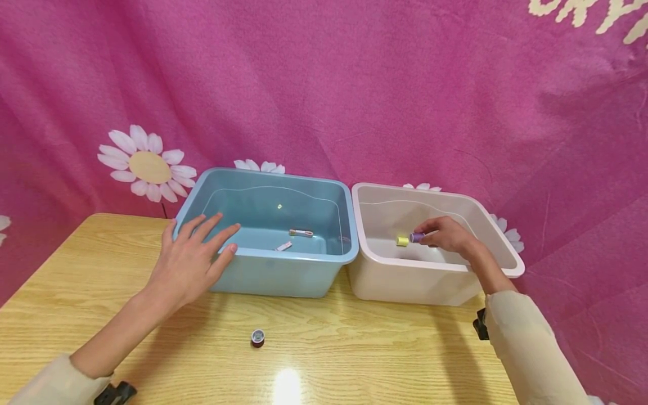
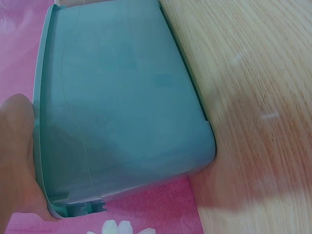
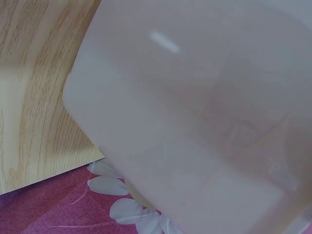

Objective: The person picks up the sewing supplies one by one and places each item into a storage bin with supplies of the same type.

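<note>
My right hand (image 1: 446,233) reaches into the pale pink bin (image 1: 420,284) and pinches a purple thread spool (image 1: 417,237) between thumb and fingers. A yellow thread spool (image 1: 402,241) lies in that bin, just left of the purple one. With fingers spread, my left hand (image 1: 189,261) rests at the front left rim of the blue bin (image 1: 273,275). Inside the blue bin are a small looped bundle of thread (image 1: 301,233) and a short whitish strip (image 1: 284,246). The right wrist view shows only the pink bin's outer wall (image 3: 146,107), which hides the hand.
A dark spool with a pale end (image 1: 257,338) stands on the wooden table (image 1: 324,349) in front of the blue bin. The two bins sit side by side, rims nearly meeting. A magenta cloth (image 1: 314,84) with daisies hangs behind them.
</note>
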A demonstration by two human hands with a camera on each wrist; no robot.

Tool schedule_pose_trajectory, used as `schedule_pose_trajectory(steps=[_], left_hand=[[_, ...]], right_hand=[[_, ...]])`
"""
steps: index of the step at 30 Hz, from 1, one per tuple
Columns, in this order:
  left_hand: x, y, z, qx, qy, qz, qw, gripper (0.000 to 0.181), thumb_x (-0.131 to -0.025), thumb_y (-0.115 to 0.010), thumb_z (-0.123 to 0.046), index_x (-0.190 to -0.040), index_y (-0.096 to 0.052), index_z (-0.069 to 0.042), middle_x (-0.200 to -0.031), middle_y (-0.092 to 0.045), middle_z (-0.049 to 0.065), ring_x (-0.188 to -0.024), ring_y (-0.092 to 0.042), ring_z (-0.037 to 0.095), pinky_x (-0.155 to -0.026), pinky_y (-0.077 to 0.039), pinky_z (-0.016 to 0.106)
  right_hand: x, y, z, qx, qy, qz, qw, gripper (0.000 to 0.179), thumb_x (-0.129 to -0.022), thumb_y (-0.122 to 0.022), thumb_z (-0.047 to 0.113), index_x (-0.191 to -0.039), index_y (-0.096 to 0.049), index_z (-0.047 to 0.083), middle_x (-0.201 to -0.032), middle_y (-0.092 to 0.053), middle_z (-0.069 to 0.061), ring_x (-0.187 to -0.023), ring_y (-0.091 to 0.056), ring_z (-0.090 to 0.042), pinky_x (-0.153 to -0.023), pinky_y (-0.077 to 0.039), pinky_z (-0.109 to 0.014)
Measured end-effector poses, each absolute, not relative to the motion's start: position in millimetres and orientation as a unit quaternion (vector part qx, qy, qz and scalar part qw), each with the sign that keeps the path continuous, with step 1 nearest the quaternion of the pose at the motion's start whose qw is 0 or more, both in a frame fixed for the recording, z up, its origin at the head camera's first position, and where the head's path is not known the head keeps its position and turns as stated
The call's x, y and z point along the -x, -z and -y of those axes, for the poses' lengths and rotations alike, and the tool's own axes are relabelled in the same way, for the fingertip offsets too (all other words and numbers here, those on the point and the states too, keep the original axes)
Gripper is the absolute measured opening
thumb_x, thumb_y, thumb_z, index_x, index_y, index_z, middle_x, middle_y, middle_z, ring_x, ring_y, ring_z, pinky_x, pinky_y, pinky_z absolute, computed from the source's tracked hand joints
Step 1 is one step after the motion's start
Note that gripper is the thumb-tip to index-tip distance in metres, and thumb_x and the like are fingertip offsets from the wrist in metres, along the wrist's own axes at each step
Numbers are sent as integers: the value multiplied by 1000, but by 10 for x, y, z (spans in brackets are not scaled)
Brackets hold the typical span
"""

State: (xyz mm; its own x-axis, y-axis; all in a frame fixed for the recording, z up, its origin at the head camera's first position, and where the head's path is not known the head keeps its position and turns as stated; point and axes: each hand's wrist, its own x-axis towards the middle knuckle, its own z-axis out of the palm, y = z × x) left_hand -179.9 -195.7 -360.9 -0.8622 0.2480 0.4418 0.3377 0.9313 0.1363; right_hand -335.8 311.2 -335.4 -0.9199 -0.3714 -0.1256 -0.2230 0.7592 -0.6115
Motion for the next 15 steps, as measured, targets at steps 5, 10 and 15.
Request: schedule_pose_trajectory(steps=[5, 10, 15], left_hand=[[1801, 3616, 1959, 155, 107, 957, 219, 45, -100, -55, -36, -141, -58, -19, -146, -48, 20, -131, -40, 47, -105, -15, 75], [1800, 3615, 1961, 154, 106, 959, 215, 46, -100, -55, -37, -142, -57, -19, -146, -48, 20, -131, -40, 47, -105, -14, 75], [1800, 3611, 1963, 152, 103, 960, 213, 46, -100, -55, -37, -143, -57, -19, -146, -48, 20, -130, -41, 47, -106, -14, 74]], right_hand=[[3355, 3360, -3109, 156, 323, -923, 137, 28, -90, -66, -3, -114, -63, -17, -101, -69, -22, -78, -59, -15, -69, -54, -26], [3361, 3379, -3115, 151, 318, -925, 140, 27, -90, -65, -3, -114, -65, -15, -99, -70, -18, -77, -59, -15, -70, -54, -29], [3370, 3382, -3110, 157, 312, -926, 141, 28, -90, -66, -2, -114, -64, -15, -100, -70, -20, -79, -59, -16, -70, -54, -26]])
